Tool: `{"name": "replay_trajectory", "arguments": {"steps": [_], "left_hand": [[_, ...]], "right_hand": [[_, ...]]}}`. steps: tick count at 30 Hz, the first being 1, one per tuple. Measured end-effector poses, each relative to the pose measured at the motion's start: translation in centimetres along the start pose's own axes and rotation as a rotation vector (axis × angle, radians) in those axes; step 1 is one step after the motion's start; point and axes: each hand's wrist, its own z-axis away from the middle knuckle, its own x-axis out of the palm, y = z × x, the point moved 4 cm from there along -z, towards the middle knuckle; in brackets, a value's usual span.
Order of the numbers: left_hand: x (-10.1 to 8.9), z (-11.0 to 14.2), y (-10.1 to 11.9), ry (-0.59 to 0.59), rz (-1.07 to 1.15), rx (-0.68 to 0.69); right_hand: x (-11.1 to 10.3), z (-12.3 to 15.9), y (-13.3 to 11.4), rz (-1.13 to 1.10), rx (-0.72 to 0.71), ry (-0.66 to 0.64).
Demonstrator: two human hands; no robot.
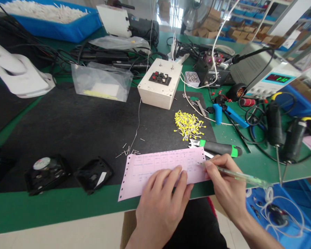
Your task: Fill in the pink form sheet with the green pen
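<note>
A person is writing on a pink form (160, 160) with a pen (245, 177).
The left hand (163, 202) is lying flat, fingers slightly spread, across the form's lower middle; the right hand (226, 185), apart from it, is pinching the pen and holding its tip at the form's right part. The form is resting at the near edge of the tabletop (67, 205), partly over a black mat (101, 128). From the form, a green-and-black-handled tool (219, 147) is lying at two o'clock, yellow-tipped parts (188, 125) are sitting heaped at one, and a white box (158, 90) with a switch panel is standing at twelve. A clear bag (101, 81) is lying at eleven, while two black housings (94, 174) (48, 173) are resting at nine.
</note>
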Motion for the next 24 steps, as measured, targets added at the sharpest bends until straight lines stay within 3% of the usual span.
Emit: {"name": "replay_trajectory", "arguments": {"steps": [8, 11, 14, 16, 18, 21, 24], "left_hand": [[-1.0, -0.1, 1.3, -0.028, 0.027, -0.038], [-3.0, 0.1, 2.0, 0.025, 0.202, -0.040], [-6.6, 1.1, 2.3, 0.221, 0.260, -0.077], [-8.9, 2.2, 1.9, 0.357, 0.150, -0.156], [-10.5, 3.4, 1.1, 0.407, 0.026, -0.300], [-11.3, 5.5, -0.5, 0.372, -0.055, -0.573], [-10.6, 6.9, -1.8, 0.292, -0.003, -0.754]], "right_hand": [[-1.3, 0.9, -0.6, -0.166, 0.020, 0.096], [-1.9, 1.2, -1.2, -0.100, -0.036, 0.115], [-2.8, 2.0, -1.8, 0.000, -0.129, 0.164], [-3.6, 2.8, -1.9, 0.051, -0.187, 0.207], [-4.4, 3.7, -1.7, 0.103, -0.243, 0.234], [-5.2, 4.5, -1.6, 0.220, -0.324, 0.206], [-5.5, 4.8, -1.7, 0.333, -0.366, 0.123]]}}
